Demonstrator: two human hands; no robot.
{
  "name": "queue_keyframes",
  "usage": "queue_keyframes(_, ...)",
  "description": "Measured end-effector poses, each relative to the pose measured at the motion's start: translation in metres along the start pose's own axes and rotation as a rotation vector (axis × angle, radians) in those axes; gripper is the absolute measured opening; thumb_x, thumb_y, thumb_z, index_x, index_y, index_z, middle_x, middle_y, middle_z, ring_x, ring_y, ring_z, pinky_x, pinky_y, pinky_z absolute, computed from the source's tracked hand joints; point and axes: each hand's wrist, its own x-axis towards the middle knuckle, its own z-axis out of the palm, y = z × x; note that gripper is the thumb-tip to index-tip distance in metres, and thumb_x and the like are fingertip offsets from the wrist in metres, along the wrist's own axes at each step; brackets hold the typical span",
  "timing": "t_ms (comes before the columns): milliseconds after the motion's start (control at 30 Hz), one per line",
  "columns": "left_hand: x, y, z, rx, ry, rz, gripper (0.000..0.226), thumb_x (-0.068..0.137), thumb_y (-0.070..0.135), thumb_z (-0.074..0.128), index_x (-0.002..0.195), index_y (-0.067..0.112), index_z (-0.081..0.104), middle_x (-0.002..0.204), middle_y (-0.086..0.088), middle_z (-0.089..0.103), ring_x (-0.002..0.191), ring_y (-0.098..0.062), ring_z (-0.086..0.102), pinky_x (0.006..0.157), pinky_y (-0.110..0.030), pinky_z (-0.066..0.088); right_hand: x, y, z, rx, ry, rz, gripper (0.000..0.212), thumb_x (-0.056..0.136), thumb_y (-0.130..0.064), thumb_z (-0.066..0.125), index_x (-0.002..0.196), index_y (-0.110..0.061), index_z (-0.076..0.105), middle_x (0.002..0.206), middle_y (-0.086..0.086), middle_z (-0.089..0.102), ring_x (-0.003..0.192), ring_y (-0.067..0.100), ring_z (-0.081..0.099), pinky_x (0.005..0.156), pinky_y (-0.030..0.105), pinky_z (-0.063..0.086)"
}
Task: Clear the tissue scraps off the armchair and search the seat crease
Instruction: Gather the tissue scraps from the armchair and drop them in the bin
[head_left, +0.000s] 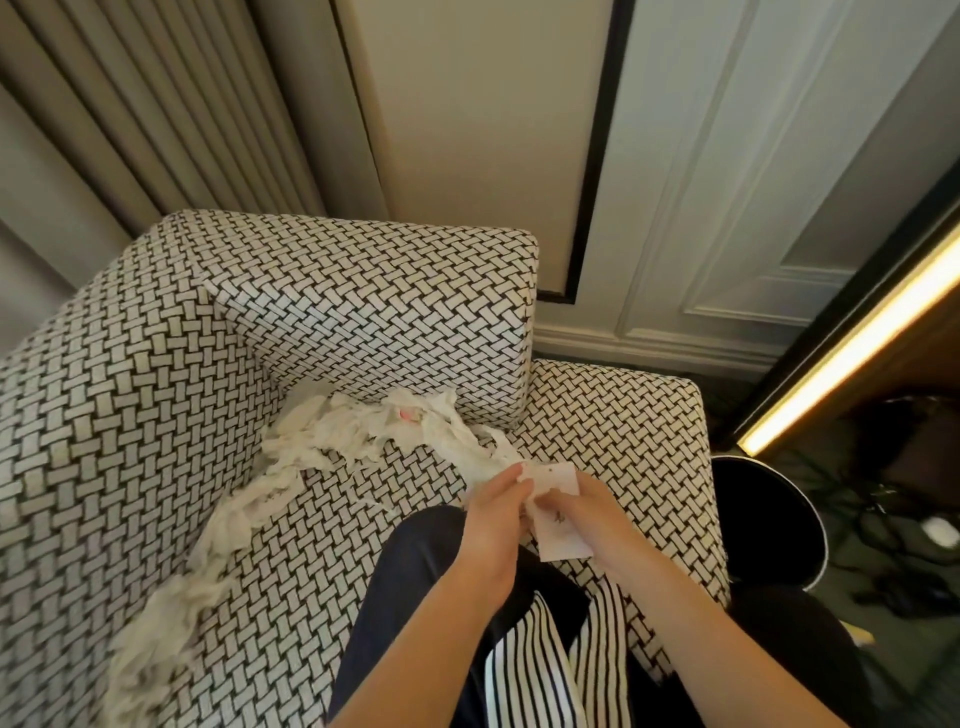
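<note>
Tissue scraps (363, 431) litter the armchair (156, 364); left hand (493, 525) and right hand (589, 512) pinch a white slip (558, 480), its marks unreadable.

No text is readable; dark specks on the white scrap (558, 478) are illegible.

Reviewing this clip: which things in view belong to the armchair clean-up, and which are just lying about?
Job: armchair; tissue scraps along its crease; paper slip pinched by left hand and right hand; black bin, probably.
Lying about: curtain; cables on the floor; light strip.
</note>
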Motion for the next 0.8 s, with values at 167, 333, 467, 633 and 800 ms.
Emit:
queue_keyframes(167,-0.011,-0.001,0.018,0.201,-0.140,0.027,0.028,0.096,0.012,0.048,0.122,0.016,0.058,0.121,-0.005,0.061,0.112,-0.018,0.057,0.101,-0.034,0.045,-0.019,0.016,-0.024,0.054,0.091,-0.118,0.023,0.087,-0.017,0.064,0.105,-0.031,0.061,0.097,-0.001,0.069,0.087,0.017,0.066,0.078,0.037,0.056)
queue_keyframes(333,-0.015,0.001,0.047,0.455,-0.269,0.087,0.023,0.094,0.022,0.050,0.114,0.031,0.059,0.117,0.009,0.060,0.110,-0.006,0.052,0.101,-0.031,0.038,-0.028,0.027,-0.058,0.182,0.264,-0.137,0.025,0.082,-0.018,0.068,0.105,-0.026,0.061,0.098,0.002,0.068,0.089,0.021,0.065,0.076,0.036,0.053)
queue_keyframes(467,-0.013,0.003,0.079,0.536,-0.402,0.074,0.032,0.094,0.028,0.051,0.126,0.032,0.054,0.125,0.010,0.055,0.115,-0.006,0.049,0.101,-0.032,0.036,-0.031,0.038,-0.088,0.489,0.355,-0.102,0.030,0.084,-0.012,0.065,0.113,-0.017,0.061,0.104,0.004,0.067,0.095,0.021,0.064,0.074,0.033,0.051)
queue_keyframes(633,-0.003,-0.003,0.113,0.509,-0.393,0.039,0.029,0.092,0.032,0.055,0.121,0.036,0.055,0.127,0.007,0.053,0.116,-0.011,0.050,0.105,-0.038,0.038,-0.024,0.056,-0.139,0.903,0.351,-0.078,0.034,0.088,-0.008,0.058,0.122,-0.012,0.057,0.118,0.012,0.064,0.111,0.030,0.059,0.092,0.048,0.049)
queue_keyframes(800,0.010,-0.011,0.128,0.486,-0.355,-0.036,0.022,0.092,0.029,0.056,0.112,0.035,0.059,0.122,0.006,0.057,0.111,-0.011,0.055,0.104,-0.041,0.041,0.002,0.081,-0.190,1.112,0.510,0.159,0.039,0.091,-0.008,0.056,0.129,-0.012,0.048,0.122,0.012,0.058,0.114,0.032,0.055,0.090,0.047,0.049)
